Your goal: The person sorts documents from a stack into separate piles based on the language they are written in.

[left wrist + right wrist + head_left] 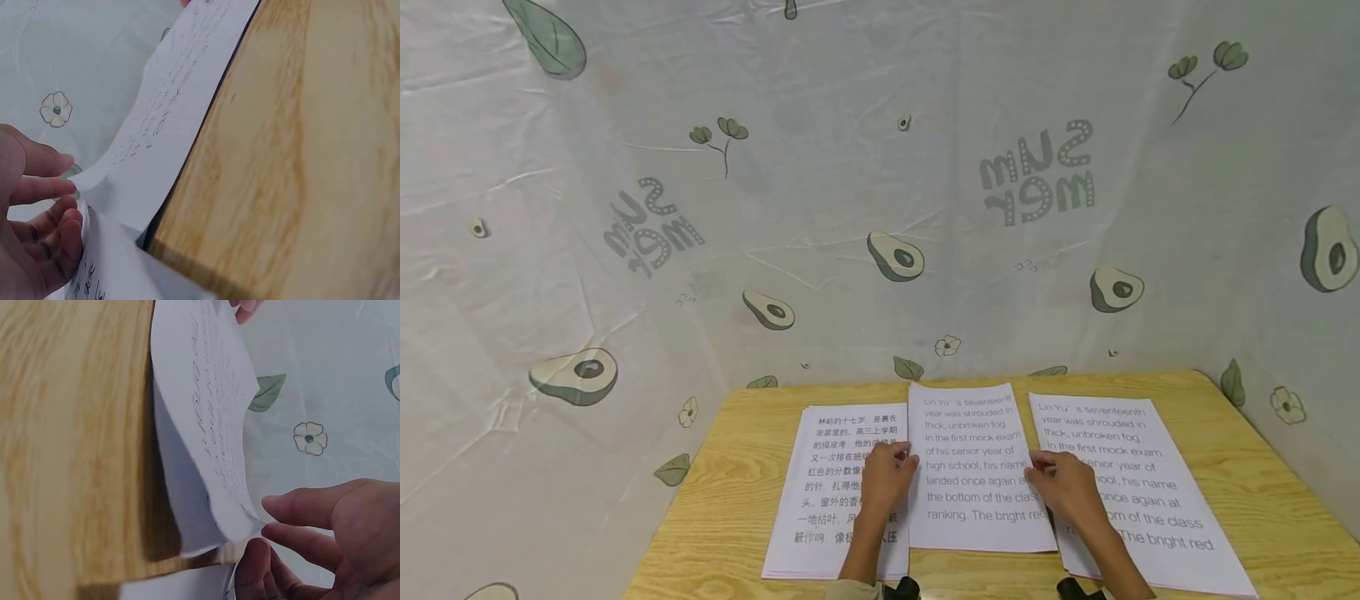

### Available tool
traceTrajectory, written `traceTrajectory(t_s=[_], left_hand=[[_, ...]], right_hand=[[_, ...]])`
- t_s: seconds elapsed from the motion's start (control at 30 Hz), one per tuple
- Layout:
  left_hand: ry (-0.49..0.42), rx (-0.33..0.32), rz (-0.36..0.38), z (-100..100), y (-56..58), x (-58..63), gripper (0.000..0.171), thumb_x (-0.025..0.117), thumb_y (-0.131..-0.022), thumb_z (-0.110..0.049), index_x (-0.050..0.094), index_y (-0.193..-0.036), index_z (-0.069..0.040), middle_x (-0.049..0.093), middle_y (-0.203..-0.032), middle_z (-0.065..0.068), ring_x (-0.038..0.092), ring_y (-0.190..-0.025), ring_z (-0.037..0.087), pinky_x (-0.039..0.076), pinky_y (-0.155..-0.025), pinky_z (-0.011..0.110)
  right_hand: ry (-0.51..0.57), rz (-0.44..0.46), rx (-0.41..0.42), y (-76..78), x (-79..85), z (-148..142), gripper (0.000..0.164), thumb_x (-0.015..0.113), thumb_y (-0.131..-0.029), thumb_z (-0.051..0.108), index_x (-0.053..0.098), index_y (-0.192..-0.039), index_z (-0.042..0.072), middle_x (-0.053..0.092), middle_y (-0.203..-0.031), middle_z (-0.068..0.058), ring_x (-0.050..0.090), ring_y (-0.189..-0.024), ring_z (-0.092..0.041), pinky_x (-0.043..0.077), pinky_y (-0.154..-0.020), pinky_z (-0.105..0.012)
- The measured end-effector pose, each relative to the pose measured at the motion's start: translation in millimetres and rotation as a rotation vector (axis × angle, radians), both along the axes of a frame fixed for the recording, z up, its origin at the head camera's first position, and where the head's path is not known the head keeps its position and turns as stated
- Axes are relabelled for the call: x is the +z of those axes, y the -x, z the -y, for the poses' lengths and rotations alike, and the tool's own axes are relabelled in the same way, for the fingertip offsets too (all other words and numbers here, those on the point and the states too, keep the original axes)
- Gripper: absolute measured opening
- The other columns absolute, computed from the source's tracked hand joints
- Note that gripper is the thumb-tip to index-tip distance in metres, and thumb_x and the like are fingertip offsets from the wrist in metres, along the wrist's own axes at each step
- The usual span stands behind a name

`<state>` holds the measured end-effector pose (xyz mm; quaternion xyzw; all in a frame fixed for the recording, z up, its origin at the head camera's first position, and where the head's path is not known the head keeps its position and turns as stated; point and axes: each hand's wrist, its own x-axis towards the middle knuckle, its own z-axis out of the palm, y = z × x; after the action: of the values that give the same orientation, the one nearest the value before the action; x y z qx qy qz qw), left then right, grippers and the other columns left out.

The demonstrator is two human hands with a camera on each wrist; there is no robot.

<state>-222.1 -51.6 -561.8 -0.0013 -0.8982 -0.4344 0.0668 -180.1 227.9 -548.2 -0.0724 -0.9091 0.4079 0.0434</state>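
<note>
A white sheet of paper (973,467) printed with English text lies between my two hands in the head view. My left hand (889,477) pinches its left edge, and my right hand (1063,483) pinches the right edge about midway up. In the right wrist view the near part of the sheet (200,425) curves up over the table, with shadow beneath. Under my left forearm is a stack of Chinese-text pages (823,517). A stack of English-text pages (1187,508) lies beneath my right forearm, partly covered by it.
The yellow wood-grain table (1240,450) carries all the paper, with its back edge close to a pale curtain (820,200) printed with avocados and leaves. Dark wrist cameras (904,588) show at the bottom of the head view.
</note>
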Motion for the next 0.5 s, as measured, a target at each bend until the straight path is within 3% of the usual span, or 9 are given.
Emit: traceTrajectory(t_s=[0.17,0.5], left_hand=[[-0.048,-0.027,-0.031,-2.0,-1.5,2.7,0.031,0.079,-0.094,-0.013,0.079,-0.124,-0.004,0.069,-0.099,0.003,0.058,-0.079,0.009,0.05,-0.063,0.021],[-0.12,-0.034,-0.055,-9.4,-2.5,8.5,0.032,0.078,-0.09,0.0,0.079,-0.121,-0.006,0.073,-0.094,0.0,0.064,-0.08,0.006,0.053,-0.068,0.019]], right_hand=[[0.011,-0.029,0.008,-2.8,5.0,1.2,0.04,0.072,-0.096,0.012,0.071,-0.132,-0.006,0.076,-0.116,-0.021,0.075,-0.102,-0.033,0.058,-0.078,-0.035],[0.083,-0.051,-0.026,-5.2,14.2,-0.6,0.036,0.071,-0.098,0.008,0.072,-0.133,-0.002,0.077,-0.113,-0.017,0.074,-0.099,-0.027,0.052,-0.077,-0.022]])
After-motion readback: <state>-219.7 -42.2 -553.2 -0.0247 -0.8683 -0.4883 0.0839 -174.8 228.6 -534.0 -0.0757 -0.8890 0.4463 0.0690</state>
